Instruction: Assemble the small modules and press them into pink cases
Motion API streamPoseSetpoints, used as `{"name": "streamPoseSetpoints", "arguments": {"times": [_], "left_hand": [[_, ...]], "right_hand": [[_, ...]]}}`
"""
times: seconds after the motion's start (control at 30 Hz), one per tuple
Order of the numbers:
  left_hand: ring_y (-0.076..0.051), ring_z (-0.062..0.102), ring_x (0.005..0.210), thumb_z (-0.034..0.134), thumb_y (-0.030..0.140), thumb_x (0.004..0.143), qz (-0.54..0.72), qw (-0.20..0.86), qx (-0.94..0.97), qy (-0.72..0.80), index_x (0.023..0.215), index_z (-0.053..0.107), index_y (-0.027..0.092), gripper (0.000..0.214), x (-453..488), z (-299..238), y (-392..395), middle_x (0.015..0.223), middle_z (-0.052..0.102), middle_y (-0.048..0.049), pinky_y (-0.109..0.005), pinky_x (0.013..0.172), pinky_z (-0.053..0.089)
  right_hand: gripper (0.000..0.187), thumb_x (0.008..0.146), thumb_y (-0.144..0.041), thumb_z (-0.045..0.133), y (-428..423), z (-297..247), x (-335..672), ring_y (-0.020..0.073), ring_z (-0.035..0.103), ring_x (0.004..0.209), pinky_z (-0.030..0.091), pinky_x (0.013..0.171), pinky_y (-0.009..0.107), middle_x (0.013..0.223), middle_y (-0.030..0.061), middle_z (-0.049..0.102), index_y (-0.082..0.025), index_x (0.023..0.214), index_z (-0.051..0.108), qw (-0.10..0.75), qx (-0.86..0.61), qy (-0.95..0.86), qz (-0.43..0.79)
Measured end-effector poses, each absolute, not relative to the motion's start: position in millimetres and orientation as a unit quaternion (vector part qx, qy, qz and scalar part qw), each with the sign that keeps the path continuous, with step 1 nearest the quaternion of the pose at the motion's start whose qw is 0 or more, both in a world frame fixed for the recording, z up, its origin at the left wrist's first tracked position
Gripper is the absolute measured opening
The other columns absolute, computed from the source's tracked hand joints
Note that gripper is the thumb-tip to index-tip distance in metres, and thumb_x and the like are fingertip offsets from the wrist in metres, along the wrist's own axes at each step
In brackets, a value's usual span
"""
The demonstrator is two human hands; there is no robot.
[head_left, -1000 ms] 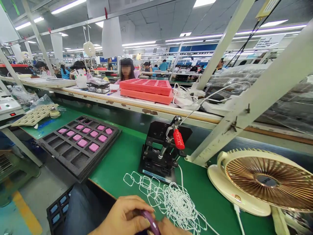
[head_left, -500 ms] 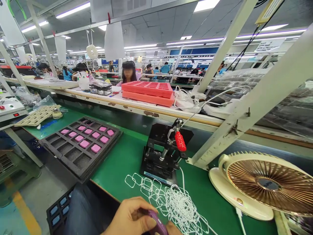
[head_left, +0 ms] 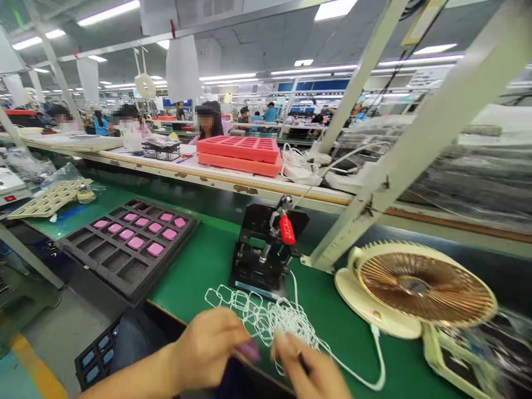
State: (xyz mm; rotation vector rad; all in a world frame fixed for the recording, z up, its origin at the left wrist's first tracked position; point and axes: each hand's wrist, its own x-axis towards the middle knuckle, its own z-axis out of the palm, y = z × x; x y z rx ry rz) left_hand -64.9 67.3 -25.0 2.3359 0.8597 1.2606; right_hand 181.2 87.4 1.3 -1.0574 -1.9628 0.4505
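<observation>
Purple and blurred, a small piece [head_left: 249, 350] sits pinched in the fingers of the left hand [head_left: 203, 348] on the near side of the black clamp fixture [head_left: 266, 252], probably gripped at one end to leave the rest exposed. Left of that fixture, the foam tray's [head_left: 120, 286] pockets presumably keep the pink pieces [head_left: 136, 243] apart. Nearer than the fixture and slightly right, the right hand [head_left: 310, 366] partly hides the white rings [head_left: 291, 318]; its bent fingers are smeared and cut off below, so I cannot tell whether they hold the dark sliver [head_left: 305, 363] between them.
</observation>
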Motion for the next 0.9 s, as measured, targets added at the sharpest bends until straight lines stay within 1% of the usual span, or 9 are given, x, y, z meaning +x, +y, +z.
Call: {"name": "streamPoseSetpoints", "arguments": {"times": [0.03,0.1,0.17,0.27,0.4,0.63,0.77,0.83,0.9], "left_hand": [[-0.027,0.076,0.099,0.054,0.008,0.102,0.46,0.188,0.805,0.325,0.127,0.077,0.021,0.036,-65.5,-24.2,71.5,0.105,0.081,-0.0135,-0.04,0.089,0.062],[-0.024,0.075,0.097,0.057,0.014,0.105,0.473,0.205,0.771,0.375,0.117,0.077,0.022,0.025,-64.3,-23.3,83.9,0.104,0.08,-0.0098,-0.036,0.088,0.06],[-0.022,0.074,0.1,0.057,0.019,0.107,0.446,0.212,0.764,0.415,0.115,0.076,0.021,0.021,-59.0,-23.3,100.5,0.108,0.079,-0.0084,-0.035,0.091,0.058],[-0.024,0.073,0.108,0.058,0.021,0.107,0.391,0.21,0.792,0.42,0.114,0.076,0.021,0.019,-45.8,-25.5,126.5,0.114,0.08,-0.0078,-0.038,0.1,0.056],[-0.029,0.075,0.107,0.066,0.02,0.102,0.347,0.205,0.806,0.434,0.109,0.079,0.021,0.015,-32.6,-33.1,150.4,0.111,0.082,-0.0086,-0.043,0.1,0.056],[-0.025,0.076,0.1,0.066,0.024,0.102,0.357,0.242,0.778,0.457,0.108,0.081,0.024,0.016,-36.2,-31.7,156.6,0.107,0.082,-0.0054,-0.037,0.095,0.058],[-0.025,0.073,0.107,0.064,0.025,0.102,0.434,0.25,0.717,0.484,0.106,0.081,0.023,0.017,-56.3,-26.1,142.2,0.11,0.079,-0.0068,-0.037,0.1,0.057],[-0.024,0.075,0.101,0.066,0.029,0.102,0.463,0.261,0.682,0.501,0.106,0.081,0.022,0.017,-67.9,-28.5,132.1,0.108,0.079,-0.0067,-0.036,0.093,0.06],[-0.021,0.077,0.089,0.066,0.033,0.102,0.481,0.281,0.654,0.512,0.109,0.081,0.022,0.02,-76.2,-33.3,123.5,0.106,0.08,-0.0065,-0.033,0.083,0.064]], "right_hand": [[0.045,0.112,-0.046,0.052,98.2,18.9,186.4,0.0167,0.063,0.053,0.054,0.047,0.024,0.063,0.0003,0.064,-0.025,0.074,0.066,0.433,-0.426,-0.78,0.151],[0.022,0.11,-0.04,0.06,124.6,56.7,194.0,0.0214,0.075,0.085,0.064,0.074,0.031,0.098,0.0057,0.077,-0.024,0.105,0.075,0.482,-0.411,-0.773,0.039],[0.032,0.109,-0.04,0.063,153.5,88.6,196.3,0.027,0.073,0.118,0.064,0.093,0.038,0.134,0.0108,0.073,-0.024,0.136,0.068,0.476,-0.379,-0.792,-0.051],[0.044,0.109,-0.034,0.063,189.5,110.4,191.1,0.025,0.069,0.13,0.065,0.082,0.03,0.156,0.0082,0.061,-0.025,0.152,0.057,0.377,-0.341,-0.852,-0.122],[0.028,0.111,-0.02,0.055,214.7,111.3,181.4,0.017,0.078,0.109,0.058,0.07,0.022,0.146,0.0022,0.07,-0.023,0.136,0.068,0.359,-0.296,-0.864,-0.195],[0.03,0.112,-0.033,0.051,221.7,148.1,176.8,0.0232,0.077,0.099,0.06,0.087,0.034,0.112,0.0077,0.081,-0.019,0.126,0.073,0.54,-0.389,-0.732,-0.149],[0.04,0.115,-0.033,0.04,194.7,90.4,179.4,0.0188,0.076,0.093,0.058,0.083,0.029,0.103,0.0077,0.081,-0.019,0.103,0.076,0.412,-0.399,-0.813,-0.098],[0.036,0.115,-0.033,0.045,184.2,41.1,180.6,0.0167,0.077,0.089,0.055,0.071,0.024,0.104,0.0049,0.082,-0.022,0.106,0.078,0.335,-0.389,-0.855,-0.07],[0.031,0.113,-0.027,0.047,184.5,-0.9,180.0,0.0181,0.078,0.095,0.055,0.067,0.024,0.121,0.0053,0.08,-0.023,0.119,0.077,0.277,-0.401,-0.872,-0.049]]}}
